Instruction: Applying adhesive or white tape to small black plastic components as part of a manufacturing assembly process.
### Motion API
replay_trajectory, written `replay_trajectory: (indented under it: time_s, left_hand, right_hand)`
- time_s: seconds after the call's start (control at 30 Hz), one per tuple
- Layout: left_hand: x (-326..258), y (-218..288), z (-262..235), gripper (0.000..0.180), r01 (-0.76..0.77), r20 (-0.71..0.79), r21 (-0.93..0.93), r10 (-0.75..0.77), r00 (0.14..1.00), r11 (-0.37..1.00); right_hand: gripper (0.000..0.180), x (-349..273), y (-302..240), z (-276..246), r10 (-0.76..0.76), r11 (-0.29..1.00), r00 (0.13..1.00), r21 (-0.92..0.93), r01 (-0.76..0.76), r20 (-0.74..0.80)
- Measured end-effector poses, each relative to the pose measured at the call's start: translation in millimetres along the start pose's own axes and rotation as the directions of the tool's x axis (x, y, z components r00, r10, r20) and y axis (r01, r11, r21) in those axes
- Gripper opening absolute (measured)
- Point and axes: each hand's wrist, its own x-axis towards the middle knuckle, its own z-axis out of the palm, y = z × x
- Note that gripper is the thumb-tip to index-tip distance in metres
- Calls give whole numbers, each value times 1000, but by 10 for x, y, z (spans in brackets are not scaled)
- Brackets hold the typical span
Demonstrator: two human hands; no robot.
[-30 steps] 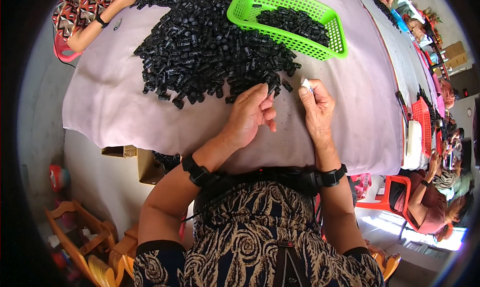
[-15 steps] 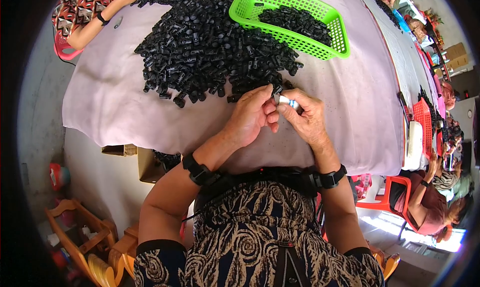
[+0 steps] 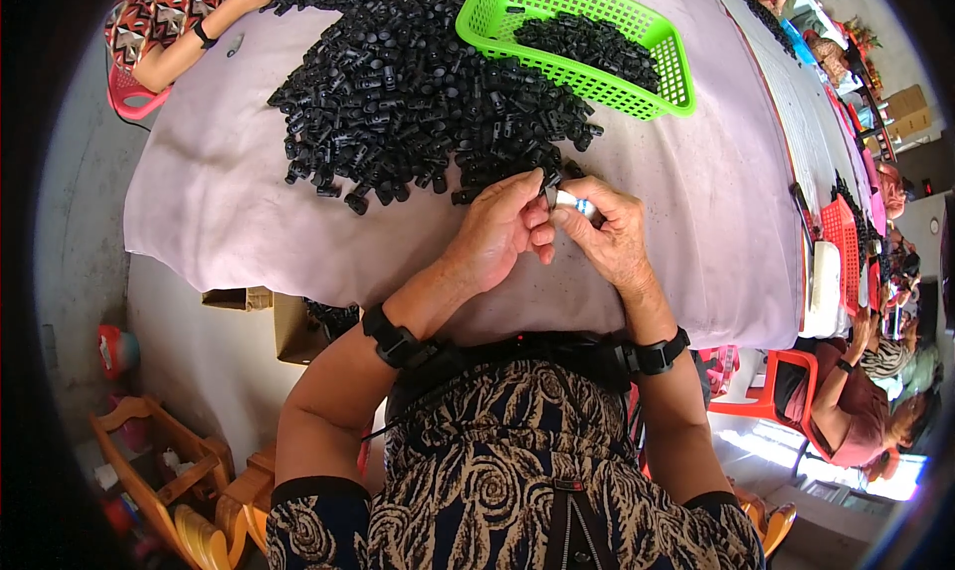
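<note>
Over the near edge of the cloth, my left hand (image 3: 494,234) pinches a small black plastic piece (image 3: 545,185) between thumb and forefinger, its other fingers curled below. The piece is mostly hidden by the fingertips. My right hand (image 3: 619,234) grips a small silvery tool (image 3: 571,203) with blue marks, its tip close against the black piece. Whether they touch I cannot tell. Just beyond my hands spreads a big heap of small black plastic pieces (image 3: 398,102), alike in colour and size.
A green perforated basket (image 3: 557,70), partly filled with black pieces, stands behind the heap on the pale pink cloth (image 3: 219,192). At the far left reaches a co-worker's arm (image 3: 189,53). Cardboard boxes (image 3: 298,328) sit below the table's left side; a red chair (image 3: 761,396) is at right.
</note>
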Motion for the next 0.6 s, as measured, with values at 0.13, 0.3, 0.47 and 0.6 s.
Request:
replay_trajectory:
  time_s: [0.13,0.3,0.47,0.6]
  left_hand:
    - [-2,0,2,28,0,4,5,0,1000,1000]
    - [-4,3,6,29,3,13,4,-3,1000,1000]
    - [10,-5,-31,28,10,24,10,-10,1000,1000]
    - [6,13,-2,27,-7,42,20,6,999,1000]
  right_hand:
    - [16,0,-21,-5,15,1000,1000,-4,-15,2]
    - [16,-3,-3,-4,19,1000,1000,7,-19,-9]
    - [16,-10,29,1,27,1000,999,2,-27,-18]
    - [15,-26,14,13,48,998,997,-39,-50,-52]
